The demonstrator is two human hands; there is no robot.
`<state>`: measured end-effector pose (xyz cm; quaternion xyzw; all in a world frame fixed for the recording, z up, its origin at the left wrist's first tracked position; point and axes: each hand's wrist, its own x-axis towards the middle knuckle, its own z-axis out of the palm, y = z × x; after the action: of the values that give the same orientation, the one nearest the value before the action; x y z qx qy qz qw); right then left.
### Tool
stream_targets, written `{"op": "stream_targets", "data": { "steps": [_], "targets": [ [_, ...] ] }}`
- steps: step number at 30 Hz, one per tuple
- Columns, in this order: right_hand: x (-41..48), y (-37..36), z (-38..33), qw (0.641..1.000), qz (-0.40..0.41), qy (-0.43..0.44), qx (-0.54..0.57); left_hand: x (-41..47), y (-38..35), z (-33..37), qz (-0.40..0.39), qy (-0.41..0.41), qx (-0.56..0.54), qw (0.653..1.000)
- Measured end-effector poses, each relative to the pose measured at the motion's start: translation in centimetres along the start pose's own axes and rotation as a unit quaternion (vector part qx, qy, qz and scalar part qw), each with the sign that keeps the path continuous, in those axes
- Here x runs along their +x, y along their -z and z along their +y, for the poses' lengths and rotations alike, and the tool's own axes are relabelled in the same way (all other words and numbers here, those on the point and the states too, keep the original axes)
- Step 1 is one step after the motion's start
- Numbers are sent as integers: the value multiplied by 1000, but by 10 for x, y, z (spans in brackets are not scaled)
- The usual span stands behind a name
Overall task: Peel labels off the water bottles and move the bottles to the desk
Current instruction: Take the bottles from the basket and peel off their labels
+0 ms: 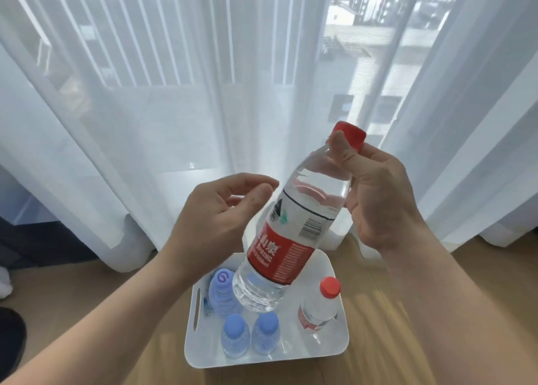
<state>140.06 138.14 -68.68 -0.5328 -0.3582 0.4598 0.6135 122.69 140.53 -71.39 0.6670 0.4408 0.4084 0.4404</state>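
My right hand [375, 189] grips a clear water bottle [294, 224] by its neck, just under the red cap, and holds it tilted above a white bin [340, 341]. The bottle's red and white label [288, 245] is still wrapped around it. My left hand [212, 215] hovers open beside the label, fingers curled and close to the bottle but apart from it. In the bin stand a second red-capped bottle [320, 306] and three blue-capped bottles [235, 338], [266, 333], [222, 291].
The bin sits on a wooden floor [407, 312]. Sheer white curtains [145, 108] hang right behind it in front of a window. A dark object [11, 341] lies at the left edge.
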Motion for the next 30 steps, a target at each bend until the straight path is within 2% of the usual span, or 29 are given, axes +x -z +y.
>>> {"op": "stream_targets", "data": {
  "steps": [2,4,7,8,10,12,14,17,20,23,25,30],
  "targets": [
    [0,-3,-1,996,71,14,-59,-3,2,4,-3,3,-31,999],
    [2,-4,1,988,130,19,-79,-8,3,6,-54,11,-11,998],
    [3,0,0,981,174,-2,-81,-16,-6,8,-154,10,165,974],
    [4,2,0,981,181,-11,-70,-18,-10,7,-161,5,219,962],
    [6,6,2,982,182,-24,-46,-17,-20,-1,-114,-23,261,958],
    [5,7,1,985,164,-31,-39,-14,-21,-9,-50,-63,242,967],
    [4,7,-2,989,139,-20,-38,-13,-19,-13,-22,-77,211,974],
    [4,3,-3,992,114,10,-47,-16,-17,-11,-17,-48,155,987],
    [5,-4,-1,989,130,41,-47,-18,-18,-10,-38,-11,119,992],
    [7,-4,3,982,163,66,-64,-14,-21,-4,8,-7,83,997],
    [6,-3,6,980,176,64,-68,-13,-23,1,38,-10,88,995],
    [3,-6,9,980,178,51,-68,-15,-24,3,59,-30,113,991]
  ]
}}
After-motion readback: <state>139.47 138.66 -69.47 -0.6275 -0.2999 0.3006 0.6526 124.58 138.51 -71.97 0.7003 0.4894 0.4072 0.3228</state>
